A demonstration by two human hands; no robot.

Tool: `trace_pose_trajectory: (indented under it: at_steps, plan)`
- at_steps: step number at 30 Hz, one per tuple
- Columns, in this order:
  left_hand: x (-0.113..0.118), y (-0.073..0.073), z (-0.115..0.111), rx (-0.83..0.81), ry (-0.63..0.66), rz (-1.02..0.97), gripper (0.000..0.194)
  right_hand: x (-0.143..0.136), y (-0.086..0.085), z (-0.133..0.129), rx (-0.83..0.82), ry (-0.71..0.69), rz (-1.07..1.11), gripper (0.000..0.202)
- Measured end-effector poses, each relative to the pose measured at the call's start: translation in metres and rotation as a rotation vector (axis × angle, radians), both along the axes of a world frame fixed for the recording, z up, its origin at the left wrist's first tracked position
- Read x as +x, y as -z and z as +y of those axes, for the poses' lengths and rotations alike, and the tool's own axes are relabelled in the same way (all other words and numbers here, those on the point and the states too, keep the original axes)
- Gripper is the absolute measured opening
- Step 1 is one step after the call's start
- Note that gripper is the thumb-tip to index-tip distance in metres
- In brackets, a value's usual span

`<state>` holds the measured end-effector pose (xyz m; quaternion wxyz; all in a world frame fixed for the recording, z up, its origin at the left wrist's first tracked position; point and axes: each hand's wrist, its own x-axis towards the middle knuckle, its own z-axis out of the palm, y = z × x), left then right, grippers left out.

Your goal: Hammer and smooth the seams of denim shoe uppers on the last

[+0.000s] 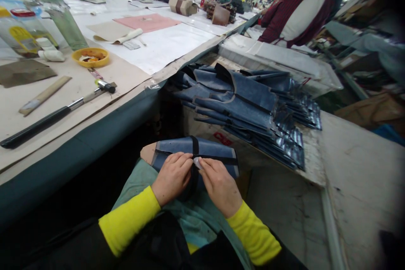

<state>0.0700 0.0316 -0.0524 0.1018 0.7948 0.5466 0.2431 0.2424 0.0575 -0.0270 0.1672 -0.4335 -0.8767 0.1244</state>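
Note:
A dark blue panel with crossed black straps and a tan left end lies over my lap. My left hand rests on it, its fingers pressed together at the strap crossing. Just right of that, my right hand pinches a small pale piece against the black strap. The fingertips of both hands nearly meet. What my left fingers grip, if anything, is hidden beneath them.
A pile of similar blue panels sits ahead on the right. On the left table are a black-handled tool, a yellow dish and bottles. A person is at the upper right.

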Motion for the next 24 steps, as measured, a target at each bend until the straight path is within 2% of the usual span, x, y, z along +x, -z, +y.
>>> trace_pose_trajectory:
  at_steps: [5,9,15,24]
  plan:
    - [0.001,-0.001,-0.002,0.0,-0.001,-0.019,0.032,0.006,-0.01,0.005,-0.08,-0.013,0.013,0.03]
    - [-0.001,0.0,-0.003,-0.003,0.015,0.017,0.038,0.003,-0.02,0.01,-0.137,-0.04,-0.11,0.029]
    - [0.002,-0.002,0.0,0.013,0.033,0.086,0.033,-0.006,-0.03,0.019,-0.135,-0.096,-0.289,0.03]
    - [0.005,-0.001,0.001,0.013,0.04,0.015,0.031,0.01,-0.023,0.027,-0.178,-0.115,-0.058,0.027]
